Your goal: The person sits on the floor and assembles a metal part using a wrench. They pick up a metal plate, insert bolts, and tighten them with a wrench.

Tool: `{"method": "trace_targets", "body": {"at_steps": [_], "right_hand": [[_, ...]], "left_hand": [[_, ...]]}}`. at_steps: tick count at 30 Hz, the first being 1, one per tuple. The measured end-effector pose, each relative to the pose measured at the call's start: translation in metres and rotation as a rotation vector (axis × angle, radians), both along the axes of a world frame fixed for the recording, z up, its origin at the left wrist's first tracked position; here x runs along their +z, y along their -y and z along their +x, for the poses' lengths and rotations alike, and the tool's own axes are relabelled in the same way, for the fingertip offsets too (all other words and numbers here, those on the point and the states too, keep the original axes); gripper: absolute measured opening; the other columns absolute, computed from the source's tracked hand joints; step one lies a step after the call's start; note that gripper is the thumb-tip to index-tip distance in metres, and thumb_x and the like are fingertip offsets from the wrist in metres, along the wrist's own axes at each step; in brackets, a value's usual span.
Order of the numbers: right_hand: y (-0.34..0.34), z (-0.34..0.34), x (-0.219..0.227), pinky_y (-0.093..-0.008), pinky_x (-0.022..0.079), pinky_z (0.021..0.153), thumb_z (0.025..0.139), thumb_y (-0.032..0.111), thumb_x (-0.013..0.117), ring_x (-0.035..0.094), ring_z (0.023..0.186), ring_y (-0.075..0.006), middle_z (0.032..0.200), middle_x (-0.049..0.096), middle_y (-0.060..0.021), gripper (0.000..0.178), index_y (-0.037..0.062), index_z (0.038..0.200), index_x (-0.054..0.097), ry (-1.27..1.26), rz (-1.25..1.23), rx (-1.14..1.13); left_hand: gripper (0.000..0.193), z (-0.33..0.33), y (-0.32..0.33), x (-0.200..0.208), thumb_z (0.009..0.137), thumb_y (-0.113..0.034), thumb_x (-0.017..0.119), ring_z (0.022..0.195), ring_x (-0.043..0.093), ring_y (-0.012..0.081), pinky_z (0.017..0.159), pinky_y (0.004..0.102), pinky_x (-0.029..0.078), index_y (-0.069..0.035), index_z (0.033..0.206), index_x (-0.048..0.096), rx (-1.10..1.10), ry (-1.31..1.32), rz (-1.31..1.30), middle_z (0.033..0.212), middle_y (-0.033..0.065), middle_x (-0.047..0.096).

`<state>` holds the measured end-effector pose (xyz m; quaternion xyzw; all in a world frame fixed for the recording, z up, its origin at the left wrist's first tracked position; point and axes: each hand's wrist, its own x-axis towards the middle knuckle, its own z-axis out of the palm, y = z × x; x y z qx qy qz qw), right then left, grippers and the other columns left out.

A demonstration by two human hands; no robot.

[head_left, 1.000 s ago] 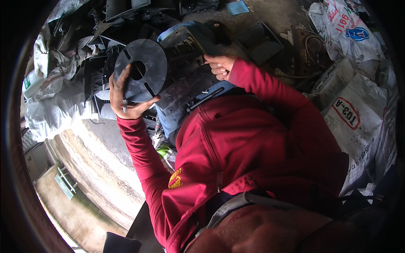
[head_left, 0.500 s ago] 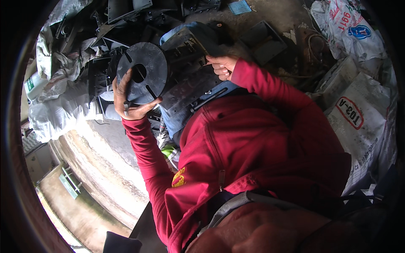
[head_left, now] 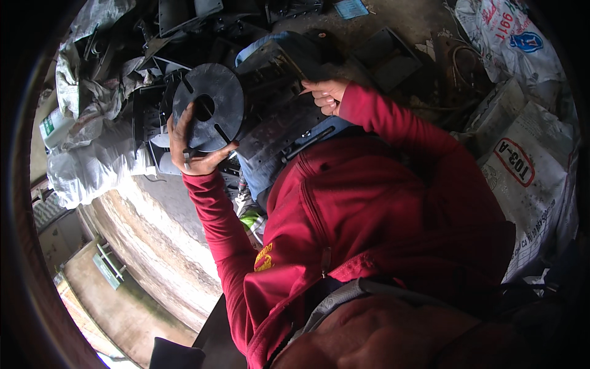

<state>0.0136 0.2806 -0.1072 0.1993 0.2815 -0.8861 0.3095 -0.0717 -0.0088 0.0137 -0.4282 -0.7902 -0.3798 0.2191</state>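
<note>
A flat black slotted disc (head_left: 226,104) with a round hole in its middle is gripped in my left hand (head_left: 195,158). The thumb presses its lower edge and the fingers reach up its left side. My right hand (head_left: 326,95) is closed in a pinch beside a dark plate-like part (head_left: 264,126) over my lap. A thin tip shows at its fingertips, too small to name. Close above lies a brownish narrow strip (head_left: 287,63); I cannot tell whether the hand holds it.
Black metal or plastic parts (head_left: 184,18) are heaped at the far left, beside crumpled clear plastic sheeting (head_left: 98,166). An open black box-shaped part (head_left: 393,61) lies far right. White printed sacks (head_left: 534,154) stand along the right. A blue card (head_left: 351,9) is on the floor.
Both hands keep their grips almost unchanged. The whole view has shifted slightly, with the disc and hands appearing a little farther right.
</note>
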Motion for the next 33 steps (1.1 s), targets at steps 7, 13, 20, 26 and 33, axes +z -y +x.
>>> {"method": "trace_targets", "body": {"at_steps": [7,13,20,26,33], "right_hand": [[0.004,0.004,0.006,-0.0171,0.022,0.039,0.09,0.026,0.062,0.029,0.042,-0.0002,0.052,0.029,0.0096,0.023,0.0067,0.095,0.051,0.082,-0.077,-0.082],[0.012,0.009,0.017,-0.0172,0.023,0.04,0.09,0.022,0.062,0.03,0.043,-0.0009,0.052,0.029,0.0086,0.025,0.0037,0.101,0.049,0.241,-0.167,-0.219],[0.019,0.015,0.016,-0.0183,0.024,0.04,0.092,0.022,0.058,0.034,0.045,-0.0019,0.052,0.03,0.0081,0.028,0.0022,0.11,0.049,0.344,-0.336,-0.341],[0.02,0.016,0.016,-0.0183,0.025,0.04,0.093,0.02,0.055,0.035,0.045,-0.0029,0.057,0.035,0.007,0.024,0.0022,0.108,0.051,0.373,-0.277,-0.361],[0.014,0.017,0.008,-0.019,0.03,0.039,0.092,0.015,0.053,0.039,0.044,-0.0045,0.066,0.05,0.0029,0.02,0.0004,0.106,0.053,0.303,-0.334,-0.308]], "left_hand": [[0.096,-0.002,0.005,-0.004,0.045,-0.059,0.084,0.1,0.062,0.0308,0.095,0.0513,0.038,0.0,0.116,0.057,-0.001,-0.032,-0.011,0.109,0.0138,0.065],[0.104,0.006,0.0,0.0,0.043,-0.057,0.086,0.104,0.058,0.0292,0.092,0.0416,0.043,0.002,0.121,0.051,0.008,0.021,-0.003,0.115,0.0157,0.06],[0.106,0.009,-0.002,0.003,0.041,-0.05,0.089,0.107,0.055,0.0296,0.093,0.0386,0.044,0.004,0.123,0.048,-0.057,0.149,0.073,0.117,0.0171,0.057],[0.103,0.008,-0.002,0.007,0.041,-0.046,0.09,0.106,0.056,0.0313,0.094,0.0399,0.043,0.004,0.121,0.049,-0.068,0.063,0.025,0.116,0.0175,0.058],[0.101,0.009,0.001,0.007,0.042,-0.047,0.089,0.105,0.057,0.0323,0.094,0.0412,0.043,0.004,0.119,0.05,-0.04,0.01,-0.002,0.114,0.0173,0.06]]}}
